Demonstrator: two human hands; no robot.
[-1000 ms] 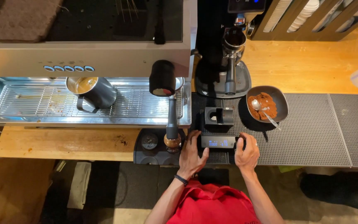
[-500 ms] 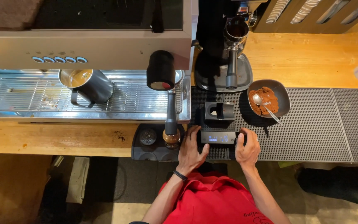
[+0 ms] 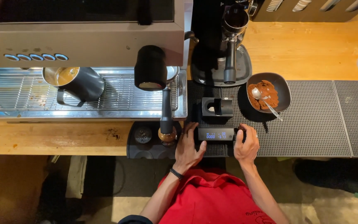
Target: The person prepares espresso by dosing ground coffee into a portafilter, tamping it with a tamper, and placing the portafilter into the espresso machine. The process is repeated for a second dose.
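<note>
- A small black scale point(image 3: 216, 133) with a lit display sits on a dark ribbed mat point(image 3: 311, 120), at the counter's near edge.
- The left hand point(image 3: 188, 150) rests open against the scale's left end, fingers spread, clamped on nothing.
- The right hand point(image 3: 246, 145) curls loosely at the scale's right end, touching it.
- A black holder point(image 3: 217, 107) stands on the scale's far part.
- Right of the scale, a dark bowl point(image 3: 269, 92) holds brown powder and a spoon point(image 3: 266, 103).
- Left of the scale, a portafilter point(image 3: 166, 120) stands just beside it.

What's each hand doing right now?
Left hand: open, fingers resting on the scale's left edge.
Right hand: curled against the scale's right edge; grip cannot be told.
</note>
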